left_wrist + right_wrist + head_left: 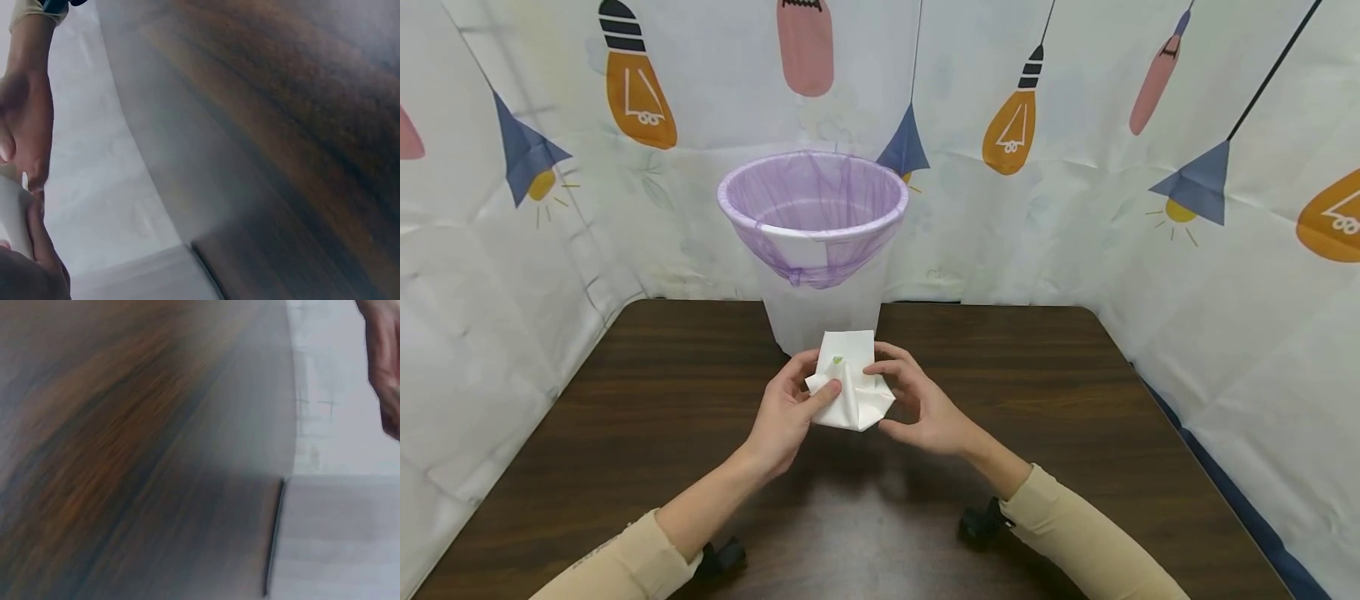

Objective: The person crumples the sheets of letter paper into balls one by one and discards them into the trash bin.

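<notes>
A small piece of folded white paper (848, 400), with a green mark on its front, is held up over the table in the head view. My left hand (786, 412) pinches its left side, thumb across the front and the other fingers behind. At the right edge, my right hand (928, 408) has loosely bent fingers; one fingertip overlaps the paper, while the thumb stands apart from it. In the left wrist view the white paper (14, 215) shows only partly, between two hands at the left border. Part of a hand (384, 369) appears at the right border of the right wrist view.
A white bin (820, 308) lined with a purple bag (820, 200) stands at the back of the dark wooden table (625, 450), just beyond the hands. White curtain (1075, 100) printed with lamps and bulbs surrounds the table.
</notes>
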{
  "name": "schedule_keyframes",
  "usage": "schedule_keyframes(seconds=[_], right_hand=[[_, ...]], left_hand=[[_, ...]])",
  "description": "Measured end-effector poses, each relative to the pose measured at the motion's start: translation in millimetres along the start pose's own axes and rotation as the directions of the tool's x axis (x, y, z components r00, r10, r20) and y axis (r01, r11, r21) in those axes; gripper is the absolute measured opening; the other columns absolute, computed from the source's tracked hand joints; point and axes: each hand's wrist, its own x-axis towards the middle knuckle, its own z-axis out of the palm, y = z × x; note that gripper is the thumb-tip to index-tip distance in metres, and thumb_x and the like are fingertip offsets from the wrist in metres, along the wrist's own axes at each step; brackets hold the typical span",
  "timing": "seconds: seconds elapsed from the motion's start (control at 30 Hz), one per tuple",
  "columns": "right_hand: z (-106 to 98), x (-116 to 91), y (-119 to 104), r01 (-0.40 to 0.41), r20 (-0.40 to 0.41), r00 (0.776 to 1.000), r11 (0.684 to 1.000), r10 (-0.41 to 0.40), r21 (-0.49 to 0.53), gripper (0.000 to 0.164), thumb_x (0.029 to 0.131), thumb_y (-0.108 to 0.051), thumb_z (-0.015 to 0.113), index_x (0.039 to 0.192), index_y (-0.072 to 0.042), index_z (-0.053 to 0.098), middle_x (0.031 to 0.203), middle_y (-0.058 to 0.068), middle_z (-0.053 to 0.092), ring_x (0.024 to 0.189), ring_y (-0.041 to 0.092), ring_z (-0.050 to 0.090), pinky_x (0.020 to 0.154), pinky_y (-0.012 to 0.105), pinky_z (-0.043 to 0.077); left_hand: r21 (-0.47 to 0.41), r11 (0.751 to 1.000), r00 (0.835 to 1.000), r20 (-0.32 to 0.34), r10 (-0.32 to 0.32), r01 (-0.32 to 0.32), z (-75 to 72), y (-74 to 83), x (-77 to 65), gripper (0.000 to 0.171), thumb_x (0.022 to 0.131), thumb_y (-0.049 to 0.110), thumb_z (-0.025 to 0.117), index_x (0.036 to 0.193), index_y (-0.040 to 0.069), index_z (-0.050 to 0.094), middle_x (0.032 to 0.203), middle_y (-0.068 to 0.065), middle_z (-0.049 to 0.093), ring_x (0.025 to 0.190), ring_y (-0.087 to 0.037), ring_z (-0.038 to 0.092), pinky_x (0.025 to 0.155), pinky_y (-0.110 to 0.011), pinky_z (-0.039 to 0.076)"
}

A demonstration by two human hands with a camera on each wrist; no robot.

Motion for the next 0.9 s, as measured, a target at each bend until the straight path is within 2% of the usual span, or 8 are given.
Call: schedule_keyframes(seconds=[0.13,0.27,0.37,0.47,0.57,0.67,0.77,0.9], right_hand=[[0.8,0.1,3.1,0.014,-0.004,1.000,0.999,-0.014,-0.041,0.089,0.073,0.020,0.083,0.149,0.002,0.040,0.168,0.007,0.015,0.145,0.032,0.033,0.103,0.046,0.050],[5.9,3.6,-7.8,0.069,-0.053,0.996,0.994,-0.074,-0.089,0.088,0.069,0.021,0.085,0.146,0.008,0.042,0.166,0.017,0.019,0.144,0.034,0.036,0.097,0.048,0.053],[6.5,5.3,-9.3,0.101,-0.084,0.990,0.989,-0.110,-0.107,0.089,0.067,0.020,0.087,0.144,0.009,0.045,0.165,0.018,0.020,0.144,0.035,0.036,0.093,0.047,0.055],[6.3,5.9,-8.9,0.113,-0.093,0.988,0.988,-0.123,-0.106,0.093,0.064,0.020,0.089,0.145,0.010,0.044,0.166,0.019,0.021,0.145,0.035,0.033,0.091,0.046,0.057],[7.8,7.3,-15.1,0.123,-0.098,0.986,0.985,-0.134,-0.118,0.093,0.064,0.021,0.088,0.144,0.014,0.040,0.163,0.025,0.023,0.144,0.034,0.036,0.092,0.046,0.056],[8.6,9.3,-19.6,0.135,-0.105,0.983,0.984,-0.148,-0.120,0.093,0.065,0.022,0.088,0.143,0.016,0.038,0.158,0.030,0.025,0.141,0.034,0.039,0.097,0.045,0.054],[7.9,9.4,-10.8,0.141,-0.104,0.983,0.984,-0.152,-0.109,0.094,0.064,0.023,0.087,0.143,0.016,0.038,0.157,0.030,0.024,0.138,0.035,0.041,0.099,0.045,0.052],[7.1,7.0,3.6,0.142,-0.084,0.985,0.984,-0.151,-0.108,0.095,0.065,0.021,0.088,0.146,0.013,0.038,0.155,0.027,0.028,0.131,0.036,0.046,0.094,0.043,0.055]], left_hand=[[-0.021,1.000,0.999,-0.032,-0.002,0.002,1.5,0.1,-1.3,0.039,0.098,-0.007,0.064,0.135,-0.001,0.053,0.127,-0.014,0.057,0.094,-0.023,0.069,0.077,-0.035,0.060],[-0.054,0.999,0.999,-0.036,-0.004,0.002,4.7,-1.1,-1.6,0.023,0.097,-0.010,0.063,0.118,-0.007,0.055,0.116,-0.013,0.060,0.089,-0.023,0.070,0.073,-0.035,0.060],[-0.075,0.997,0.999,-0.032,-0.026,0.023,7.9,-3.6,-1.9,0.012,0.096,-0.011,0.063,0.106,-0.007,0.056,0.110,-0.013,0.062,0.086,-0.022,0.069,0.070,-0.034,0.059],[-0.081,0.996,0.998,-0.034,-0.044,0.041,10.6,-5.9,-1.7,0.009,0.096,-0.011,0.063,0.101,-0.009,0.056,0.105,-0.012,0.064,0.087,-0.022,0.067,0.068,-0.032,0.059],[-0.077,0.996,0.998,-0.040,-0.056,0.053,12.4,-7.2,-0.6,0.011,0.095,-0.011,0.064,0.100,-0.011,0.055,0.102,-0.011,0.064,0.090,-0.021,0.064,0.067,-0.030,0.057],[-0.066,0.996,0.997,-0.043,-0.064,0.061,13.3,-7.6,1.0,0.008,0.095,-0.010,0.065,0.098,-0.009,0.058,0.101,-0.012,0.064,0.091,-0.022,0.063,0.067,-0.030,0.057],[-0.037,0.997,0.997,-0.028,-0.068,0.066,13.1,-6.6,1.9,0.005,0.096,-0.009,0.065,0.097,-0.006,0.061,0.102,-0.013,0.064,0.088,-0.022,0.065,0.066,-0.030,0.058],[0.017,0.999,0.999,0.010,-0.052,0.052,12.1,-3.0,1.8,0.007,0.097,-0.007,0.064,0.104,-0.008,0.064,0.107,-0.015,0.066,0.080,-0.021,0.069,0.064,-0.031,0.059]])
